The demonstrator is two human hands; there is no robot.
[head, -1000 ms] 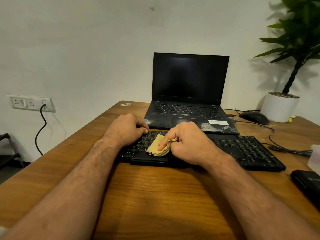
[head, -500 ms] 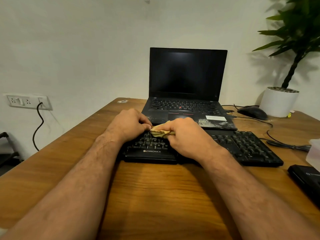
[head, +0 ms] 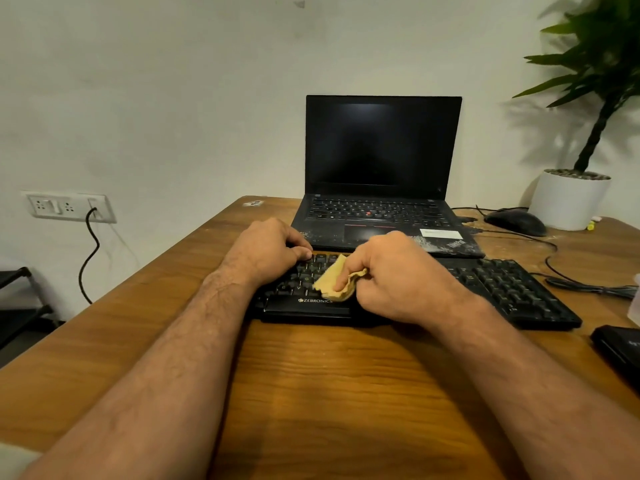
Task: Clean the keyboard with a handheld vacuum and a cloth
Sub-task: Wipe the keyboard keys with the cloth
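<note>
I see an open black ThinkPad laptop (head: 381,188), screen dark, on the wooden desk (head: 329,393). Right of it: black mouse (head: 516,221) beside a white pot (head: 569,200) holding a green plant (head: 602,64). Wall socket plate (head: 67,206) at left, black cable (head: 88,258) hanging from it. Black flat object (head: 620,348) at the desk's right edge.

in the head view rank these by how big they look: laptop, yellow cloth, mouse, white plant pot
1. laptop, by far the largest
2. white plant pot
3. mouse and yellow cloth: too close to rank; the right hand hides part of the cloth, and it sits nearer the camera.
</note>
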